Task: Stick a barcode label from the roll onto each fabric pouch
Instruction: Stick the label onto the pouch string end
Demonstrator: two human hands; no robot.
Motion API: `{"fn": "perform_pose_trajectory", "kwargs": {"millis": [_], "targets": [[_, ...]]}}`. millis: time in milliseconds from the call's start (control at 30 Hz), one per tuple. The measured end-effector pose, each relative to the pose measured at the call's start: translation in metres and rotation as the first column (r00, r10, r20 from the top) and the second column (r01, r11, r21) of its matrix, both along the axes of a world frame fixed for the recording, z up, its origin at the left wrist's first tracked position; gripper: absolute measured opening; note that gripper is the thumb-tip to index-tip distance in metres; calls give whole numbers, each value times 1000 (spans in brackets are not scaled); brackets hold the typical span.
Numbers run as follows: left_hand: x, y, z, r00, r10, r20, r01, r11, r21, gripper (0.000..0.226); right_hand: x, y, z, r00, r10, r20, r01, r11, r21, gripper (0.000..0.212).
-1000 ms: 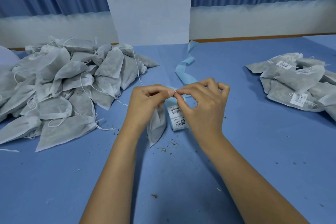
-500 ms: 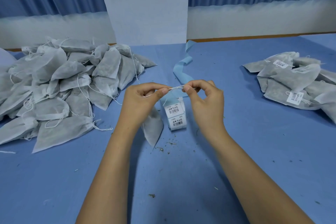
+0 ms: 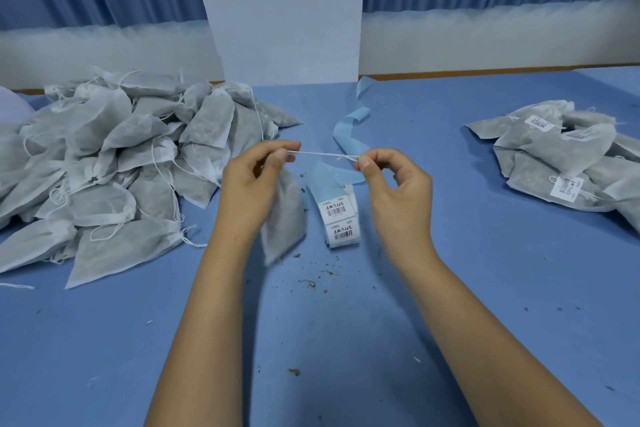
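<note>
Left hand [image 3: 252,184] and right hand [image 3: 398,194] each pinch an end of the drawstring [image 3: 325,154], taut left-right. Pouch [image 3: 287,218] hangs under the left hand, long axis down, filled, contents unclear. Label roll [image 3: 337,218] lies on the desk [image 3: 346,340] between the hands. Unlabelled pile [image 3: 104,166] on the left, labelled pile [image 3: 561,156] on the right.

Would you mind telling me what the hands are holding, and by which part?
One fabric pouch, held by its drawstring. The left hand pinches the string just above the hanging pouch. The right hand pinches the other end, so the string is taut.
</note>
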State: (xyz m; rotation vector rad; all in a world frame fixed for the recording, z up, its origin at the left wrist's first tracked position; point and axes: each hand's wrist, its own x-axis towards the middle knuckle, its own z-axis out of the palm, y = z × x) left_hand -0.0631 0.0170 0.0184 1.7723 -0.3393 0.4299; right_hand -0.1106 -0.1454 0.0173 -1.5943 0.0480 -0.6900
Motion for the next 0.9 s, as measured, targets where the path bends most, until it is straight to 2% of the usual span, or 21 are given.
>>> {"fn": "perform_pose_trajectory", "kwargs": {"millis": [100, 167, 200, 267, 333, 400, 433, 500, 600, 700, 767, 900], "targets": [[2, 5, 1, 1000, 22, -18, -23, 997, -67, 26, -5, 8, -1, 1000, -11, 13, 11, 999, -42, 21], [2, 5, 1, 1000, 27, -11, -28, 997, -70, 17, -6, 10, 0, 1000, -4, 20, 6, 998, -70, 22], [1, 5, 1, 1000, -2, 2, 2, 999, -51, 12, -6, 11, 0, 1000, 3, 20, -1, 996, -84, 22], [0, 5, -1, 993, -118, 11, 118, 992, 45, 21, -7, 11, 0, 999, 25, 20, -23, 996, -86, 21], [2, 10, -6, 987, -162, -22, 163, 974, 158, 22, -7, 10, 2, 998, 51, 26, -50, 998, -36, 21], [4, 14, -9, 997, -70, -40, 76, 977, 200, 4, -7, 8, 4, 998, 51, 33, -52, 998, 22, 20], [6, 15, -10, 999, -7, -36, 14, 982, 186, 5, -7, 7, 4, 998, 47, 39, -48, 999, 23, 19], [6, 14, -9, 995, 89, -33, -85, 990, 111, 13, -8, 9, 2, 998, 44, 50, -43, 999, -28, 18], [5, 11, -5, 982, 150, -117, -166, 975, -145, 14, -12, 21, -6, 995, 66, 79, -53, 986, -157, 11], [5, 13, 1, 974, -78, -213, -31, 886, -463, 13, -13, 32, -14, 988, 125, 95, -94, 954, -283, 9], [4, 16, 5, 945, -272, -180, 92, 752, -652, 19, -13, 35, -15, 984, 146, 106, -96, 920, -380, 9], [3, 21, 11, 849, -523, -73, 259, 532, -806, 39, -11, 35, -16, 980, 158, 123, -87, 889, -450, 5]]}}
